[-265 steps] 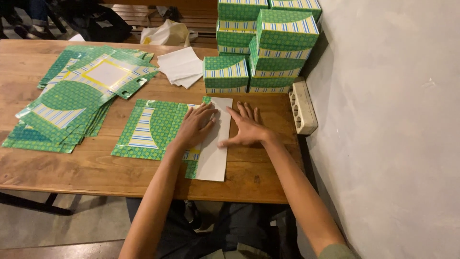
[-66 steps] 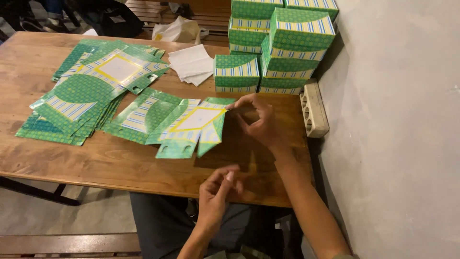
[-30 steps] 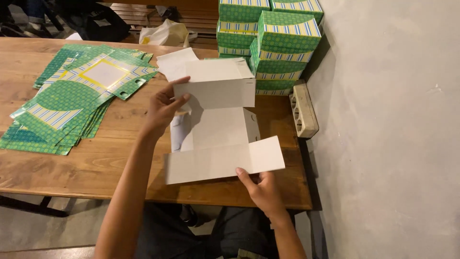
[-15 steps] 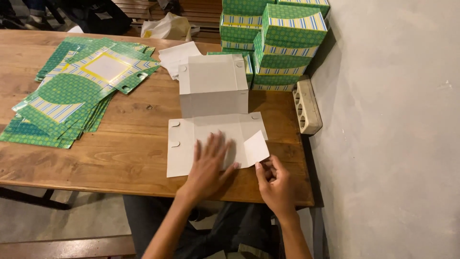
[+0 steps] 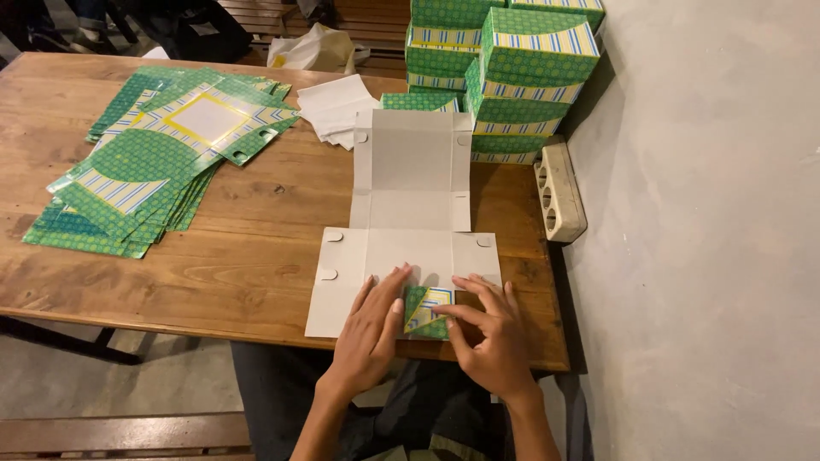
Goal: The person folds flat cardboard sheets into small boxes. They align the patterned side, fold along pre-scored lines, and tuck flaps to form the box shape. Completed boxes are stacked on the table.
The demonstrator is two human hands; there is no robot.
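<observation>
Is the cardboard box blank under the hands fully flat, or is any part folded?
Mostly spread flat: the box blank lies white side up on the table. One near flap is folded over, showing green print, under the left hand and right hand.

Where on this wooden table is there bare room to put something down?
Bare wood lies between the pile of flat green cartons and the unfolded white carton sheet, and along the wooden table front edge. The far right corner is crowded with stacked green boxes.

Both bare forearms reach up from the near edge, close together. The left hand [image 5: 371, 329] lies palm down, fingers straight and pointing far. Just right of it, the right hand [image 5: 491, 337] arches, fingers spread, thumb and forefinger angled left.
</observation>
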